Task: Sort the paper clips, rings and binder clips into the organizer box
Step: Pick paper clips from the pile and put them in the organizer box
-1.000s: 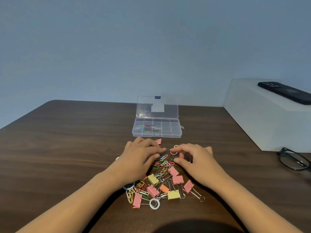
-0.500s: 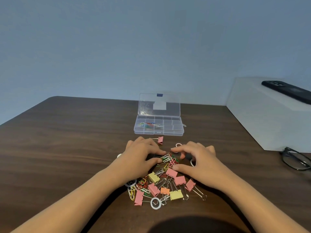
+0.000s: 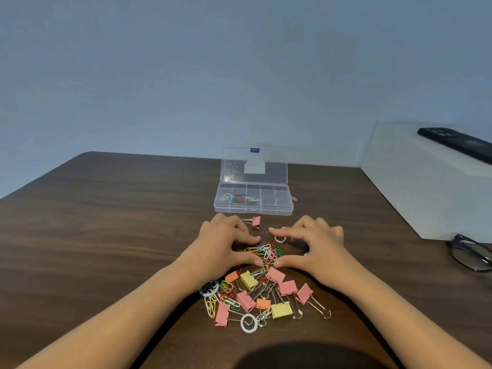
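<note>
A clear organizer box stands open on the brown table, with coloured paper clips in a left compartment. My left hand and my right hand cup a small heap of coloured paper clips between them, fingers curved and apart, thumbs almost touching. Below the hands lies a mixed pile: pink, yellow and orange binder clips, more paper clips and a white ring. Another white ring lies by my right fingertips. One pink binder clip sits alone before the box.
A white block stands at the right with a black phone on top. Black glasses lie beside its front corner. The table's far edge runs just behind the box.
Both hands have spread slightly apart and now ring a gathered heap of paper clips, which shows more clearly between them. The view has tilted a little.
</note>
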